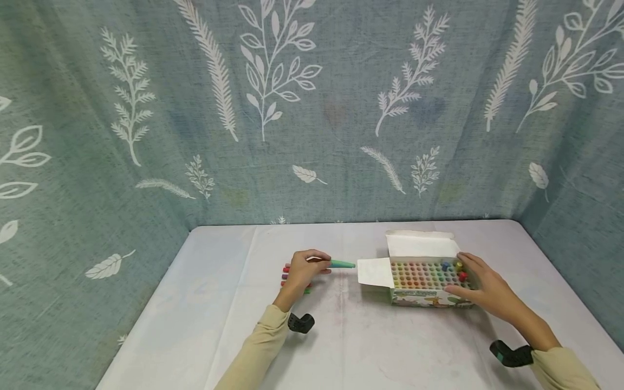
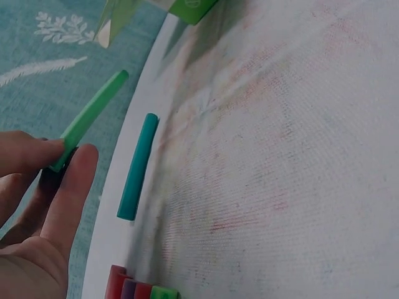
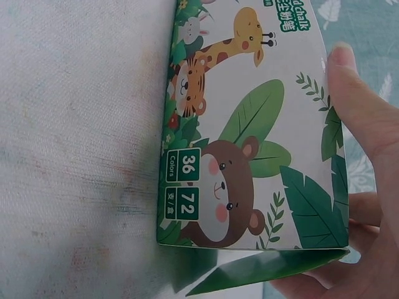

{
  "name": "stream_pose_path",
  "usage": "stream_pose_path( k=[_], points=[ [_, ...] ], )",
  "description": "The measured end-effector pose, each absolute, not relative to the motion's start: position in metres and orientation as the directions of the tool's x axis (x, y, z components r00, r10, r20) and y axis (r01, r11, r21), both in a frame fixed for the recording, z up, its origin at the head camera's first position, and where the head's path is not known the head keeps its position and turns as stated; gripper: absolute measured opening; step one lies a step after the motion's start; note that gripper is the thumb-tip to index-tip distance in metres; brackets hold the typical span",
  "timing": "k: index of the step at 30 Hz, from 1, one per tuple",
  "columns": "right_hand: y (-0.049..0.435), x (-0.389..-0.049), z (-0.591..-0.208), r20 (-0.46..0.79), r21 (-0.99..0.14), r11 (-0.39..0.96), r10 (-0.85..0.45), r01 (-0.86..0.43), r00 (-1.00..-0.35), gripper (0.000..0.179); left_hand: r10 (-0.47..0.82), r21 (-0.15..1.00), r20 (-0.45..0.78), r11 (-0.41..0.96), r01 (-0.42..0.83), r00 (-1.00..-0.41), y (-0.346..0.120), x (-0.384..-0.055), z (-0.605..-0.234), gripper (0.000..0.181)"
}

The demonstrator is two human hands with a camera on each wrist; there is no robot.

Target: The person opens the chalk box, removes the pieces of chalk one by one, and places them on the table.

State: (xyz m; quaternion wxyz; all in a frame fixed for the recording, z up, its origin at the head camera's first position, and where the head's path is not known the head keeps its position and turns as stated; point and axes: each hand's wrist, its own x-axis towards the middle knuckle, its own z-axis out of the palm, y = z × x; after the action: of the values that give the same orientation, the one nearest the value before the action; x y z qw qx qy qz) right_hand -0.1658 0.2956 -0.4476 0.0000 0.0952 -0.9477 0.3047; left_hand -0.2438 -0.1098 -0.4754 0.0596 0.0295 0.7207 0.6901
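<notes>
My left hand [image 1: 303, 273] pinches a light green chalk stick [image 2: 93, 115] between thumb and fingers, above the table. Below it in the left wrist view, a teal chalk stick [image 2: 138, 167] lies on the cloth. Several red, purple and green chalk sticks [image 2: 144, 291] lie side by side nearby, partly covered by the left hand in the head view. At the right stands an open chalk box [image 1: 414, 298], packed with upright chalks in rows. My right hand [image 1: 492, 287] holds the box's right end, thumb at the front edge [image 3: 341, 59], fingers around the side.
The box's white lid [image 1: 421, 244] stands raised at the back, and a side flap [image 1: 375, 272] sticks out left. Blue, yellow and red chalks [image 1: 462, 277] stand higher near the right end. A patterned curtain [image 1: 312, 119] hangs behind the white-covered table [image 1: 370, 346].
</notes>
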Motion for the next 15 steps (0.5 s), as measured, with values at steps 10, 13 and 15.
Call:
stream_pose_path(
  k=[10,13,15],
  points=[
    [0.2937,-0.1645,-0.447,0.058,-0.576,0.798,-0.18,-0.18,-0.982,0.092,0.099,0.995,-0.03,0.102,-0.02,-0.995,-0.1091,-0.2447,-0.4822,0.018],
    [0.2933,-0.1647,-0.4469,0.061,-0.577,0.796,-0.182,-0.183,-0.981,0.092,0.091,0.984,0.012,0.175,0.027,-0.996,-0.108,-0.2443,-0.4832,0.014],
    [0.2934,-0.165,-0.4472,0.064,-0.578,0.794,-0.183,-0.186,-0.981,0.092,0.085,0.966,0.049,0.249,0.069,-0.995,-0.1073,-0.2447,-0.4845,0.01]
  ],
)
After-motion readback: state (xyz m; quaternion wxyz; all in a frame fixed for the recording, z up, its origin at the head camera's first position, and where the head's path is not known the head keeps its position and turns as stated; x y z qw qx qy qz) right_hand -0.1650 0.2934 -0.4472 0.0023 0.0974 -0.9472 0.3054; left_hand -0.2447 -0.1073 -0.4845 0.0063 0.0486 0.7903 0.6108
